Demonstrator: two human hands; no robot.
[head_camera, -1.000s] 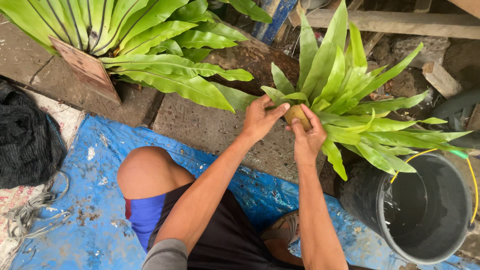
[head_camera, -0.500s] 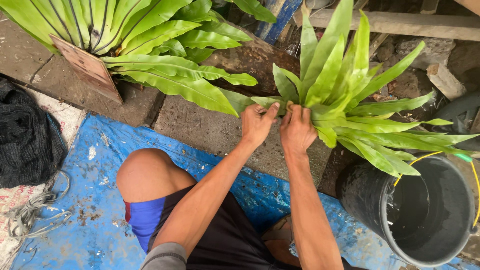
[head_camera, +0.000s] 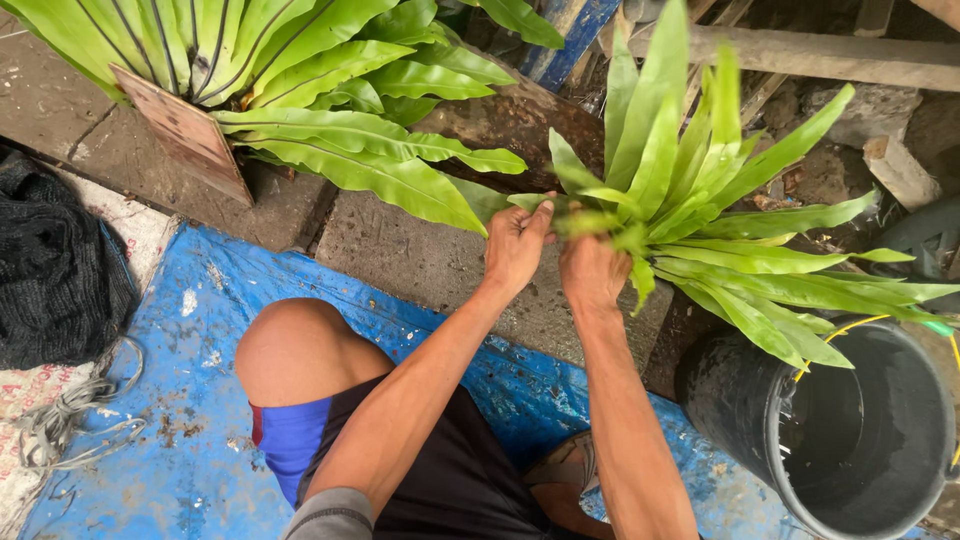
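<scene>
A green fern plant (head_camera: 700, 190) with long strap leaves is held at its base by both my hands over a grey concrete ledge (head_camera: 400, 255). My left hand (head_camera: 515, 245) grips the left side of the base, fingers among the short leaves. My right hand (head_camera: 592, 268) closes around the base from below; the root clump is hidden by the hand and leaves. The leaves fan up and to the right, some hanging over a black bucket (head_camera: 860, 440).
A larger fern (head_camera: 250, 70) with a brown wooden board (head_camera: 185, 140) stands at top left. A blue tarp (head_camera: 180, 400) lies under my knee (head_camera: 295, 350). Black netting (head_camera: 55, 265) and grey rope (head_camera: 70, 430) lie left. Timber and rubble sit behind.
The plant's brown base, visible between my fingers a second ago, is now covered. Both hands have drawn the plant down toward me, and its leaves stand more upright.
</scene>
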